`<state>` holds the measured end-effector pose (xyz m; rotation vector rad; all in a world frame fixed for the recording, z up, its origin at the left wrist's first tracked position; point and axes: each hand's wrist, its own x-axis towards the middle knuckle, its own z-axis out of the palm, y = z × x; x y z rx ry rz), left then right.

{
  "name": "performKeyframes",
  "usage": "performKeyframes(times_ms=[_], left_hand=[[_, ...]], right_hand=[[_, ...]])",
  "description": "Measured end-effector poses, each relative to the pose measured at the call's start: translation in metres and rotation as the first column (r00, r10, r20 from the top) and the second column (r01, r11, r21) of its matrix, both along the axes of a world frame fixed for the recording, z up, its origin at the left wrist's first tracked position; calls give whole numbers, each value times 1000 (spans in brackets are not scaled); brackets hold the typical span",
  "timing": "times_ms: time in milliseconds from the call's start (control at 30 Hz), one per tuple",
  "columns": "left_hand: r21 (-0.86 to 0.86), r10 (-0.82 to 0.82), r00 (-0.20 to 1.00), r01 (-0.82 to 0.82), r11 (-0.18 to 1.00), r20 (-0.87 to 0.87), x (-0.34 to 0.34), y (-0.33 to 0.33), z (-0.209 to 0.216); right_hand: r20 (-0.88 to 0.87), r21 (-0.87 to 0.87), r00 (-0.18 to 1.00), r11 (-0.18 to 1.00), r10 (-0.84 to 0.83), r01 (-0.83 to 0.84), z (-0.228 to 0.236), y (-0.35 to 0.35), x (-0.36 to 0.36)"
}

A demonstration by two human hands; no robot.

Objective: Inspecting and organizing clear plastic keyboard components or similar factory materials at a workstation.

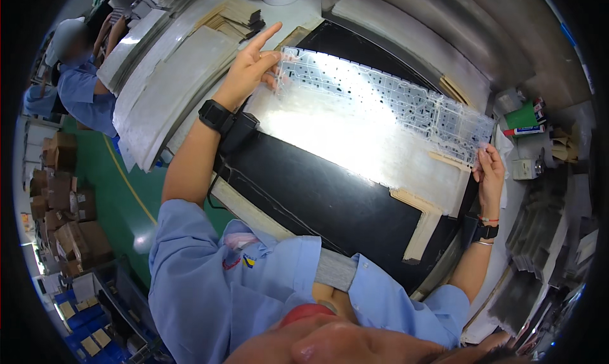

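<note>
A clear plastic sheet (387,91) with printed circuit lines and dark spots stretches between my two hands, over a pale, glossy sheet or stack (336,142) on a black work surface (279,173). At its far left corner, my left hand (254,69) pinches the circuit sheet between thumb and lower fingers, its index finger pointing outward. My right hand (490,167) grips the right end with thumb and fingertips. Strong glare hides part of the middle. An L-shaped beige strip (422,227) lies along the pale sheet's near edge, and another beige strip (451,159) is near my right hand.
Stacks of pale sheets (177,78) fill the left side, with a co-worker (82,85) beyond them. Cardboard boxes (70,205) stand on the green floor. On the right are a glue tube (525,130), a green item (521,115) and stacked grey sheets (533,237).
</note>
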<state>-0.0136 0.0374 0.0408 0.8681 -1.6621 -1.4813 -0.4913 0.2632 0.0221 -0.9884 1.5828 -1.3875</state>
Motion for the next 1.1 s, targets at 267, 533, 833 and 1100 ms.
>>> performKeyframes(times_ms=[267, 533, 833, 1100], left_hand=[[-80, 56, 994, -64, 995, -97, -3, 1, 10], [-442, 42, 815, 269, 856, 579, 6, 2, 3], [-263, 116, 945, -34, 964, 305, 2, -17, -15], [-213, 129, 971, -85, 973, 202, 9, -26, -28]], right_hand=[[308, -99, 928, 963, -210, 251, 0, -35, -27], [-545, 194, 675, 858, 497, -475, 38, -14, 31], [-284, -52, 951, 989, 118, -138, 11, -13, 41], [198, 119, 954, 961, 225, -251, 24, 0, 37]])
